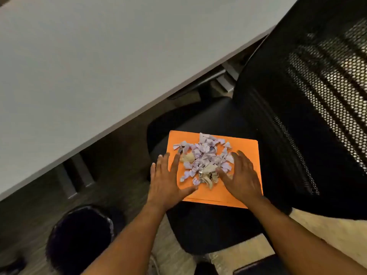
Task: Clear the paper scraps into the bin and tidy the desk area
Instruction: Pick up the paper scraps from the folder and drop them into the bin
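Observation:
A heap of torn pale lilac and beige paper scraps (pixel 204 157) lies on an orange folder (pixel 246 155), which rests flat on the black seat of an office chair (pixel 208 120). My left hand (pixel 168 179) is spread flat over the folder's left edge, fingers apart, beside the heap. On the right side of the heap my right hand (pixel 241 175) lies flat with fingers apart, its thumb touching the scraps. Neither hand holds anything. A round dark bin (pixel 79 241) with a black liner stands on the floor at lower left.
The white desk top (pixel 89 66) runs diagonally across the upper left, its edge overhanging the chair seat. The chair's black mesh backrest (pixel 317 96) fills the right side. Grey carpet lies beneath, and desk legs show under the desk.

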`<state>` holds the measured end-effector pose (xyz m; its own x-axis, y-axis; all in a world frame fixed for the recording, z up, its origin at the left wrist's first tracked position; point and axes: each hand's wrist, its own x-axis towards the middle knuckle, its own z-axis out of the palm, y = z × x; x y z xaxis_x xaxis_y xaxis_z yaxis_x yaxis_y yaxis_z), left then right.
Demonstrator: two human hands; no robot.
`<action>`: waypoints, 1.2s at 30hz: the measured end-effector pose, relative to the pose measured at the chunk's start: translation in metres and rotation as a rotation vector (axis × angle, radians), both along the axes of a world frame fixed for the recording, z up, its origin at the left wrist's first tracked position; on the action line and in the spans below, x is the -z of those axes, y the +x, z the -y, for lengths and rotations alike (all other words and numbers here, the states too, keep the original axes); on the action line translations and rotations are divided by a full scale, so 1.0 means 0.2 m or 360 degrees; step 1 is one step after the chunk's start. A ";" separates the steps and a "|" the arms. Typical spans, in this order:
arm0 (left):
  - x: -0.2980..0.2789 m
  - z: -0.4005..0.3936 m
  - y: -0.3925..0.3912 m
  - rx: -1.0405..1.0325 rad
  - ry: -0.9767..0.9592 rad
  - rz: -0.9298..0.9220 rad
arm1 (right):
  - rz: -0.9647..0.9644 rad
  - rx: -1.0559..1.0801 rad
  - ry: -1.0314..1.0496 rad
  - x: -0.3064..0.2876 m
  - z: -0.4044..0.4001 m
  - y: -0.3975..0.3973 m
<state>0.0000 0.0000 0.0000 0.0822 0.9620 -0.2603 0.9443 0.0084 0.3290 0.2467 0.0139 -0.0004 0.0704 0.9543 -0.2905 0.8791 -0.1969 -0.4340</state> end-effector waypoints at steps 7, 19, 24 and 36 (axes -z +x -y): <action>0.31 -0.21 0.09 0.0458 0.0114 -0.0083 | 0.0425 -0.0691 0.0225 0.22 -0.05 -0.10; 0.41 -0.19 0.18 0.0615 0.0603 -0.0161 | 0.0490 -0.0940 0.0780 0.38 -0.11 -0.06; 0.36 -0.17 0.18 0.0523 0.0566 0.0035 | 0.0232 -0.0788 0.0771 0.33 -0.10 -0.02; 0.05 -0.09 0.05 -0.0039 0.1077 0.0603 | -0.0251 -0.0174 0.1188 0.09 -0.13 -0.22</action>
<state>0.0110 0.0175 -0.0101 0.0250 0.9043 0.4261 0.7684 -0.2900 0.5705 0.2028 0.0397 -0.0178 -0.0241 0.9004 0.4343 0.7934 0.2816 -0.5397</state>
